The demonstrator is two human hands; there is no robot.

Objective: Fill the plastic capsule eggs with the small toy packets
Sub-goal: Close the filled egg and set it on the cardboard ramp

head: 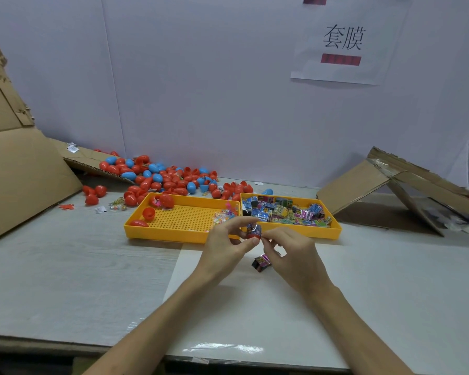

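Note:
My left hand point(225, 243) pinches a red capsule egg half point(252, 234) between thumb and fingers, just in front of the yellow trays. A small printed toy packet point(255, 228) sticks out of the half's top. My right hand point(287, 253) pinches that packet from the right with its fingertips. Under my right hand, another packet point(261, 262) lies on the white sheet. The right yellow tray point(306, 231) holds several printed packets. The left yellow tray point(173, 234) holds red egg halves and a few clear toy bags.
A heap of red and blue capsule eggs point(168, 180) lies behind the trays by the back wall. Cardboard flaps point(25, 171) lean at the left, and a folded cardboard box point(406, 190) stands at the right. A paper sign point(344, 41) hangs on the wall.

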